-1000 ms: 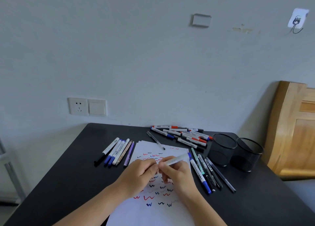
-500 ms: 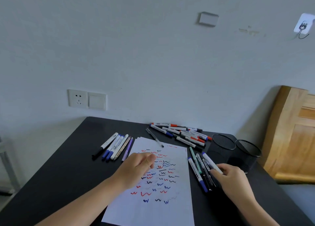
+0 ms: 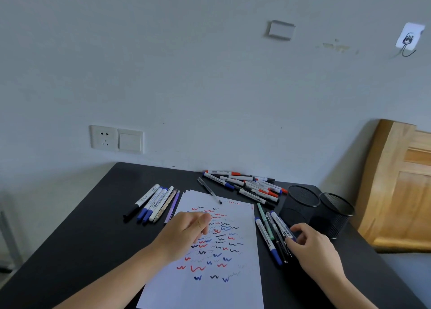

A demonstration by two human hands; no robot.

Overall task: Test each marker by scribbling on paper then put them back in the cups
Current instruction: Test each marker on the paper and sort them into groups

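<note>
While my left hand (image 3: 186,234) is hanging loose over the scribbled paper (image 3: 233,287), my right hand (image 3: 312,248) is pinching a slim white marker (image 3: 279,224) near round mesh cups (image 3: 297,213).

Markers, paper and cups laid out before me

My white paper (image 3: 205,285) lies flat, covered in red, blue and black squiggles. Capped markers lie in a row (image 3: 151,202) to its left, a pile (image 3: 247,185) behind it and a cluster (image 3: 268,234) on its right, beside two upright black mesh cups (image 3: 299,206).
</note>
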